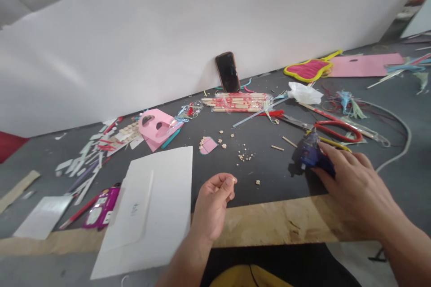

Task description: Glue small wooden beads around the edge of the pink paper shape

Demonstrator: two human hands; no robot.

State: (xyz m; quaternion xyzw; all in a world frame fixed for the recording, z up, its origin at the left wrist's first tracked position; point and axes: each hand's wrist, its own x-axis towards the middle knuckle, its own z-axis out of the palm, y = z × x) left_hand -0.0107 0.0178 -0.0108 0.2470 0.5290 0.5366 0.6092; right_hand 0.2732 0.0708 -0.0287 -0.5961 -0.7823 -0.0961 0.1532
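My left hand [214, 204] hovers over the front of the table with thumb and fingers pinched on a tiny pale bead [235, 180]. My right hand [353, 179] lies on the blue glue gun [311, 152], fingers wrapped round its rear end, the nozzle pointing away. Small beads [245, 157] lie scattered on the dark table cover [262, 166] between the hands. A small pink paper shape [208, 145] with beads on it rests farther back.
White sheets [158, 202] lie front left beside a purple packet [101, 208]. Red-handled scissors [333, 129], a bundle of wooden sticks [239, 102], a phone [227, 71] leaning on the white wall, pink cutouts [156, 126], paper scraps [90, 157] and a white cord [400, 143] crowd the table.
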